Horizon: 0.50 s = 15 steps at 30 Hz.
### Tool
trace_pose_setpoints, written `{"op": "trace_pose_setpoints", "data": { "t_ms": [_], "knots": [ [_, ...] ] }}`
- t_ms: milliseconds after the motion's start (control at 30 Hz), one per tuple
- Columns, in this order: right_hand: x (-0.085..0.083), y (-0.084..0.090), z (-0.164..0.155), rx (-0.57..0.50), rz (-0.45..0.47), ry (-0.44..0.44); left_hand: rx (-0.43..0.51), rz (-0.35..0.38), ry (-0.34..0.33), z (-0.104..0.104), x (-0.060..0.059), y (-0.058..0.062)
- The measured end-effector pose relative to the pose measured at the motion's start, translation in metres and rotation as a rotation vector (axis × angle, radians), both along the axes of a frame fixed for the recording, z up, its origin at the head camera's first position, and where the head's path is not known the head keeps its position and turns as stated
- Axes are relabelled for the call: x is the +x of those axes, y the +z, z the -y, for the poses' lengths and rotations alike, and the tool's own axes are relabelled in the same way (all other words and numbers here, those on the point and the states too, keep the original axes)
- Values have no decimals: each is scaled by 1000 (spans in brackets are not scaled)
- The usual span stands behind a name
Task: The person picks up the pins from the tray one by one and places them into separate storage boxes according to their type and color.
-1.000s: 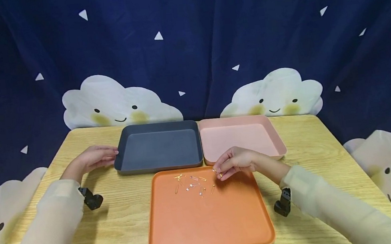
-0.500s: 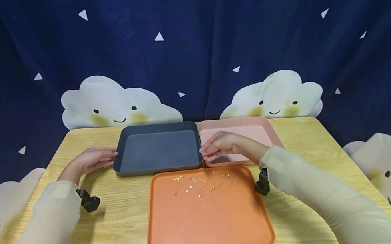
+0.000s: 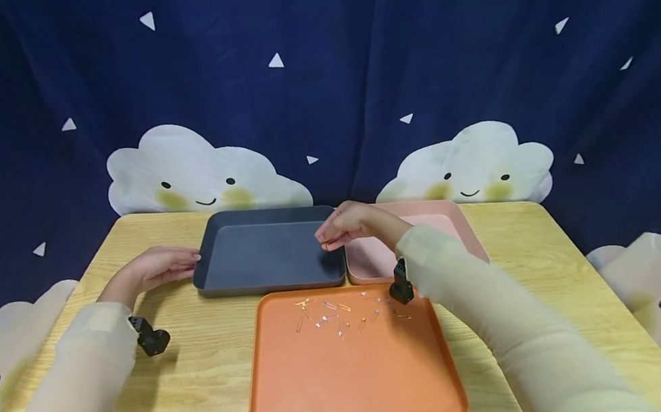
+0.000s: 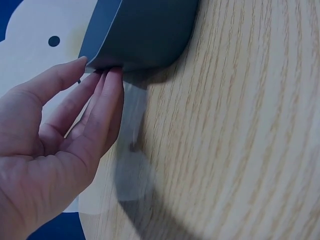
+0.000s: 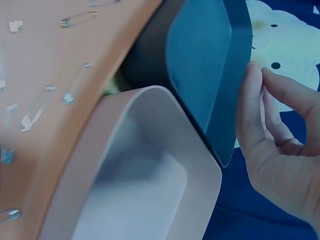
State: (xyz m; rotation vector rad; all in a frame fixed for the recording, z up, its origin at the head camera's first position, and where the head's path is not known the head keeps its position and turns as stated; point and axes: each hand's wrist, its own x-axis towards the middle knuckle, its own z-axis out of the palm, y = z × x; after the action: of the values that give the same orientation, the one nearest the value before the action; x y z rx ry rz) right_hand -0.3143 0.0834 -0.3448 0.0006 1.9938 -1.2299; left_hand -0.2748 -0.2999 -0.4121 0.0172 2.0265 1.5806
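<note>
My left hand rests its fairly straight fingertips against the outer left wall of a dark grey tray. In the left wrist view the thumb lies near that tray's rim. Above the tray's right end, my right hand pinches with thumb and forefinger. A gold safety pin showed at these fingertips a moment ago; now the fingers mostly hide it. Several gold and silver safety pins lie scattered over the far part of an orange tray, nearest my body.
A pink tray stands right beside the dark one, under my right forearm. Both stand behind the orange tray on a wooden table. A dark blue curtain with clouds hangs at the back.
My right hand has risen from the orange tray's far edge and moved left and away from me, past the pink tray, to over the dark tray. My left hand stays put.
</note>
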Motion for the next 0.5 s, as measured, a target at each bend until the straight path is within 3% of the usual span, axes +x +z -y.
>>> {"op": "trace_pose_setpoints", "data": {
  "t_ms": [500],
  "knots": [
    [-25, -14, 37, 23, -4, -13, -50, 12, 15, -2, -1, 4]
  ]
}}
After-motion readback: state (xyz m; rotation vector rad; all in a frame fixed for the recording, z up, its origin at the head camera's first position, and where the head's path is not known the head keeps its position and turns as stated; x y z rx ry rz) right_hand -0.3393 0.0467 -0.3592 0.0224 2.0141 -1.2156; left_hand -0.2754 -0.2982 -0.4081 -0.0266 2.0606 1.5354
